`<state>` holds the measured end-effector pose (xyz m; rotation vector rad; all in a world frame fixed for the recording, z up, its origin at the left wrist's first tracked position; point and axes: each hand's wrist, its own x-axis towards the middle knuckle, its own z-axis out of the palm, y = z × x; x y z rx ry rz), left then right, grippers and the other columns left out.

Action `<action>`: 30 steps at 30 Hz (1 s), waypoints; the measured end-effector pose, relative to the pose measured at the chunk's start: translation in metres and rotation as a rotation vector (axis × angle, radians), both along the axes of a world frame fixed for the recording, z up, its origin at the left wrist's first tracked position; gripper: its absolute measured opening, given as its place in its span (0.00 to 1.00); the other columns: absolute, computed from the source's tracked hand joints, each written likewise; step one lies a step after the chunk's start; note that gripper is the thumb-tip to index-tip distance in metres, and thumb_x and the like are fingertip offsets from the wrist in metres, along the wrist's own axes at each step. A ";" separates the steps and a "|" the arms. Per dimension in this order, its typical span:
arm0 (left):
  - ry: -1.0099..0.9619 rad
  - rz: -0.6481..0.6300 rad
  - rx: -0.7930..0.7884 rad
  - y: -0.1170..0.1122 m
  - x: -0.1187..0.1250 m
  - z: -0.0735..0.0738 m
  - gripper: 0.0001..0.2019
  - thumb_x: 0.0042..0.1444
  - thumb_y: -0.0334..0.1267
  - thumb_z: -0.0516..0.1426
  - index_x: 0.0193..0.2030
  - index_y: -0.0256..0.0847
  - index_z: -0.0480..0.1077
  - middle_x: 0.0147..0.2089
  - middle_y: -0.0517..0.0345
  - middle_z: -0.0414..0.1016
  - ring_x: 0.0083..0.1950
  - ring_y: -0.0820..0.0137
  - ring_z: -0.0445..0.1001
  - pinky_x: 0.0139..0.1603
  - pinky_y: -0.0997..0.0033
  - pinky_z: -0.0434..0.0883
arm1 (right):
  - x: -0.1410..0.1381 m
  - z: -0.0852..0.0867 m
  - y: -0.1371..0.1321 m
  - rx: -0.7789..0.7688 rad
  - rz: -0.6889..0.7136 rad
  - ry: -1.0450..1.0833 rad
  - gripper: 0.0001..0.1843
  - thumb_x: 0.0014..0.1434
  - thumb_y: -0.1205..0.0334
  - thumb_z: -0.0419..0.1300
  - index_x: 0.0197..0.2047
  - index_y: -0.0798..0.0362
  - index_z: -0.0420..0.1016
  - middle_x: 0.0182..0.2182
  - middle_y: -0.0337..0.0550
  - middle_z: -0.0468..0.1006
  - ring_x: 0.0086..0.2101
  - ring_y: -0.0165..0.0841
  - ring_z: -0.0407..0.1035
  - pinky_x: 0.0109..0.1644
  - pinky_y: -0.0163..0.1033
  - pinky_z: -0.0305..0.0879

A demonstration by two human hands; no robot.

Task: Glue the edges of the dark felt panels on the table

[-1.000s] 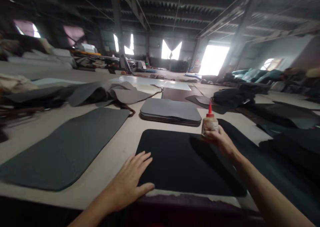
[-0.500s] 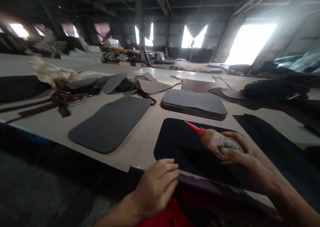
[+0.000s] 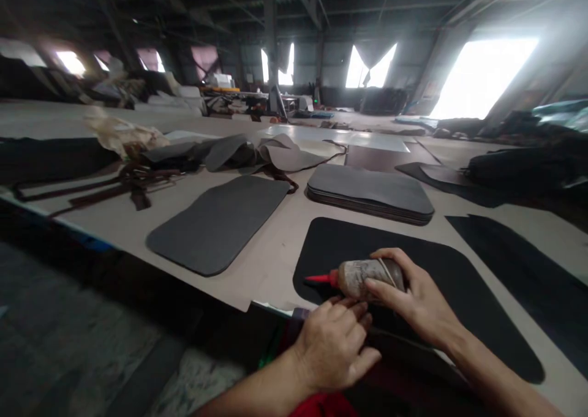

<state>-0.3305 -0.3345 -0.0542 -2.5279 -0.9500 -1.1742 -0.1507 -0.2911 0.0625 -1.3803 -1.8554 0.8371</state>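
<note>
In my right hand [image 3: 413,294] is a worn squeeze bottle [image 3: 362,277] with a red pointed nozzle, gripped round its body. The bottle lies nearly level, and its tip points left, just over the near left corner of a black rounded panel [image 3: 413,251]. My left hand [image 3: 335,346] is at the panel's near edge, below the bottle. Its fingers lie stretched over that edge with the thumb apart, holding nothing that I can see; the fingertips are partly in shadow under the bottle.
A stack of grey panels [image 3: 367,190] sits behind the black one. To the left lies a single grey panel [image 3: 220,224] on the table [image 3: 271,258]. A dark strip [image 3: 519,270] is at the right. Scraps and brown straps [image 3: 138,187] lie farther left.
My right hand has brought the bottle down and left, levelling it near the panel's corner. My left hand has moved right, onto the panel's near edge. The view has swung slightly left.
</note>
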 end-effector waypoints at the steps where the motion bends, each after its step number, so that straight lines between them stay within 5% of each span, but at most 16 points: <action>1: -0.018 0.006 0.020 0.000 0.001 -0.001 0.21 0.74 0.49 0.49 0.55 0.33 0.72 0.59 0.48 0.72 0.60 0.60 0.70 0.60 0.57 0.71 | -0.002 -0.001 0.001 -0.004 0.017 -0.003 0.25 0.53 0.44 0.63 0.48 0.52 0.70 0.33 0.39 0.74 0.33 0.35 0.69 0.37 0.38 0.66; 7: -0.022 0.023 0.010 0.001 0.004 -0.005 0.21 0.70 0.49 0.53 0.54 0.33 0.73 0.51 0.49 0.75 0.49 0.61 0.74 0.55 0.57 0.74 | -0.008 -0.001 0.005 0.012 0.096 -0.065 0.22 0.54 0.45 0.62 0.45 0.52 0.70 0.33 0.38 0.74 0.33 0.34 0.67 0.37 0.38 0.64; 19: 0.001 0.062 -0.029 -0.002 0.006 0.001 0.22 0.69 0.52 0.53 0.56 0.35 0.74 0.60 0.41 0.69 0.58 0.54 0.70 0.58 0.54 0.74 | -0.016 0.022 0.021 0.290 0.389 -0.308 0.13 0.64 0.51 0.60 0.45 0.51 0.69 0.40 0.42 0.72 0.37 0.33 0.66 0.40 0.38 0.60; 30: 0.006 0.119 0.066 -0.001 0.010 -0.004 0.21 0.68 0.50 0.51 0.52 0.35 0.75 0.60 0.43 0.69 0.62 0.55 0.69 0.60 0.57 0.74 | -0.023 0.021 0.084 0.375 0.221 -0.407 0.13 0.60 0.56 0.61 0.46 0.51 0.68 0.39 0.40 0.74 0.37 0.34 0.67 0.40 0.38 0.56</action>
